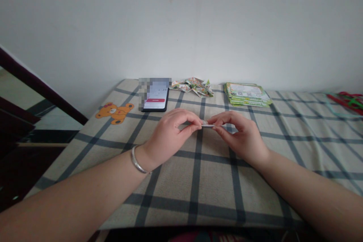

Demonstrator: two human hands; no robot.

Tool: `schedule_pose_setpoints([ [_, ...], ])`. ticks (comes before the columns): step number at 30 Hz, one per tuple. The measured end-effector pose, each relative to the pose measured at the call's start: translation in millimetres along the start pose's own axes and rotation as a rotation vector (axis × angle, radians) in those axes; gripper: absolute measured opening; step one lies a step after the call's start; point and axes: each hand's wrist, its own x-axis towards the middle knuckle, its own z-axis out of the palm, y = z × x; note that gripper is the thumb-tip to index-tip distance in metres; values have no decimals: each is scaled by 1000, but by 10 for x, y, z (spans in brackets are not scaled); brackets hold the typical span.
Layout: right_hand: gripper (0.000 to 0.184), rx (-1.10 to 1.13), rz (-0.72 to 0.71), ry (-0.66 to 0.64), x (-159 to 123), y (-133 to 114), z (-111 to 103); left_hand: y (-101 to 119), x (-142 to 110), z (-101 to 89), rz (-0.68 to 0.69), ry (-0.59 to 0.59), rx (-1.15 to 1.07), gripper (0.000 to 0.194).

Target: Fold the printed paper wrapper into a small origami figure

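My left hand point(170, 132) and my right hand point(239, 134) meet over the middle of the checked tablecloth point(198, 181). Both pinch a small flat folded piece of paper point(208, 124) between thumb and fingertips, held edge-on so its print is hard to see. A silver bangle point(137, 160) circles my left wrist. Both forearms rest low over the cloth.
A phone point(155, 96) with a lit screen lies at the back. Beside it sits a heap of small folded paper pieces point(193, 86), then a stack of green printed sheets point(246, 93). Red and green strips point(350, 100) lie far right. A bear print point(115, 112) marks the cloth's left.
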Motion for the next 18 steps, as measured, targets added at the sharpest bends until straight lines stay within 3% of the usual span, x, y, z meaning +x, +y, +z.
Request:
schedule_pose_setpoints([
  [7, 7, 2, -100, -10, 12, 8, -16, -27, 4, -20, 51, -3, 29, 4],
  [13, 13, -43, -193, -48, -2, -21, -40, -30, 2, -14, 199, -88, 225, 6],
  [18, 12, -138, -207, -67, -16, -17, -20, 21, -9, -17, 214, -122, 346, 6],
])
